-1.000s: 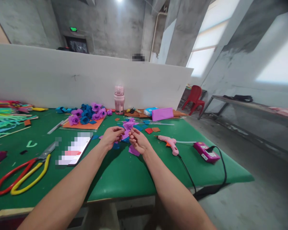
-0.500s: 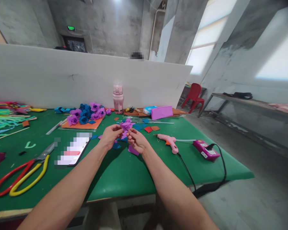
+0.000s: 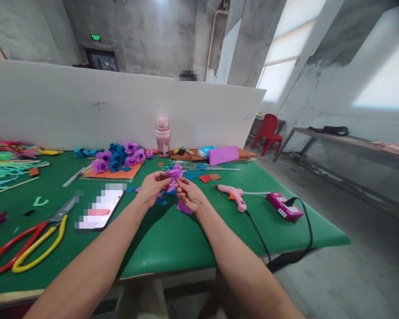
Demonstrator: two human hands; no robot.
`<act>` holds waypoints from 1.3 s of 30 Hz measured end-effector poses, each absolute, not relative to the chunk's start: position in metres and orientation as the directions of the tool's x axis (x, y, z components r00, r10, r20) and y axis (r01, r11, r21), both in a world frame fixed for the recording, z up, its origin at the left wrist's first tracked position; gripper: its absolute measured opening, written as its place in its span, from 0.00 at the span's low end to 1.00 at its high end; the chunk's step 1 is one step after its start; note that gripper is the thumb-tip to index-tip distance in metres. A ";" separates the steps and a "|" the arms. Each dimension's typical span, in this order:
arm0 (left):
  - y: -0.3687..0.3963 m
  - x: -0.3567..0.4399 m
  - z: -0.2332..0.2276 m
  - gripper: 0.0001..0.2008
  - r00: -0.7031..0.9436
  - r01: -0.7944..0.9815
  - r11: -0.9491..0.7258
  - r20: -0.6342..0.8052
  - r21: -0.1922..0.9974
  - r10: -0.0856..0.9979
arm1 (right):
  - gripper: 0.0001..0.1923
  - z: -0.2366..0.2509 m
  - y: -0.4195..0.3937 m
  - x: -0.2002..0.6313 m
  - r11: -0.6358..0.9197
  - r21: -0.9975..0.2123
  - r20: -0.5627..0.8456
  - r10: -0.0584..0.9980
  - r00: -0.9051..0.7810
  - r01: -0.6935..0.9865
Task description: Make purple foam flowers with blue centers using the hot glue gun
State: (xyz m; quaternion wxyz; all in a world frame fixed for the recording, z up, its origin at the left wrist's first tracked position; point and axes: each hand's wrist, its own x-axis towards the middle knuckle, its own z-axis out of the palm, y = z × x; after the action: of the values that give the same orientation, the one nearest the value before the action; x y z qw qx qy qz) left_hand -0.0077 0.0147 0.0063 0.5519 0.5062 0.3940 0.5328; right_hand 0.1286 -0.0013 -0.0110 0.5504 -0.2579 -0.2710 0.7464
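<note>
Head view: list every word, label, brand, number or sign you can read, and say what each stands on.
No text reads with certainty.
Lit green sign: characters too small and blurred.
Magenta power box: marks on its labels too small.
Phone: screen pixelated, unreadable.
Blue-and-white packet: any print too blurred.
Purple flower in hand: no text visible.

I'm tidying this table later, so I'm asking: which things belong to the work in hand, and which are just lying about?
Likely part of the work:
purple flower, pinched by left hand and right hand
cluster of purple and blue flowers
loose purple piece
pink glue gun
big scissors

Seemingly just lying about:
phone
pink bottle
red chair
</note>
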 end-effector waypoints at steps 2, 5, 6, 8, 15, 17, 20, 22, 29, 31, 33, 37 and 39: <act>0.015 -0.008 0.006 0.17 0.118 -0.186 -0.081 0.104 0.979 0.988 | 0.11 -0.011 -0.002 0.128 -0.249 -0.686 -0.086 0.961 -0.263 -0.684; 0.015 -0.007 0.005 0.17 0.113 -0.182 -0.079 0.101 0.980 0.988 | 0.11 -0.010 -0.002 0.128 -0.252 -0.682 -0.085 0.960 -0.268 -0.686; 0.015 -0.007 0.005 0.17 0.111 -0.181 -0.079 0.101 0.980 0.989 | 0.11 -0.010 -0.002 0.128 -0.253 -0.682 -0.085 0.959 -0.269 -0.686; 0.015 -0.007 0.006 0.17 0.105 -0.178 -0.078 0.098 0.981 0.990 | 0.11 -0.010 -0.002 0.128 -0.254 -0.681 -0.084 0.959 -0.271 -0.687; 0.013 -0.006 0.009 0.18 0.104 -0.174 -0.073 0.092 0.982 0.990 | 0.11 -0.009 -0.003 0.129 -0.254 -0.684 -0.084 0.959 -0.272 -0.684; 0.013 -0.006 0.009 0.18 0.109 -0.178 -0.074 0.094 0.981 0.990 | 0.11 -0.009 -0.003 0.129 -0.256 -0.681 -0.082 0.958 -0.275 -0.687; 0.013 -0.006 0.009 0.18 0.108 -0.183 -0.069 0.089 0.981 0.990 | 0.10 -0.009 -0.003 0.129 -0.256 -0.684 -0.078 0.957 -0.281 -0.683; 0.013 -0.006 0.010 0.18 0.104 -0.183 -0.061 0.081 0.981 0.991 | 0.10 -0.010 -0.003 0.129 -0.254 -0.693 -0.079 0.957 -0.280 -0.674; 0.010 -0.004 0.012 0.18 0.129 -0.221 -0.042 0.072 0.974 0.989 | 0.12 -0.010 -0.003 0.127 -0.207 -0.743 -0.067 0.969 -0.237 -0.636; 0.009 -0.004 0.012 0.18 0.142 -0.244 -0.015 0.051 0.970 0.988 | 0.13 -0.010 -0.002 0.127 -0.172 -0.767 -0.045 0.975 -0.216 -0.618; 0.009 -0.003 0.011 0.18 0.156 -0.269 0.010 0.033 0.963 0.987 | 0.14 -0.011 -0.002 0.126 -0.133 -0.792 -0.016 0.980 -0.197 -0.597; 0.009 -0.002 0.009 0.17 0.174 -0.290 0.042 0.010 0.956 0.985 | 0.15 -0.014 -0.001 0.125 -0.095 -0.809 0.018 0.983 -0.185 -0.580; 0.008 -0.001 0.009 0.17 0.164 -0.288 0.050 -0.002 0.956 0.987 | 0.15 -0.014 -0.001 0.124 -0.094 -0.810 0.019 0.982 -0.186 -0.579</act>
State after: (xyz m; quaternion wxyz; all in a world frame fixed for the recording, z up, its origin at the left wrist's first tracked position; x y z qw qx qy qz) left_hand -0.0007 0.0085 0.0090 0.6134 0.4533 0.3854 0.5192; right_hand 0.1243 -0.0014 -0.0144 0.5715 -0.2837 -0.3555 0.6830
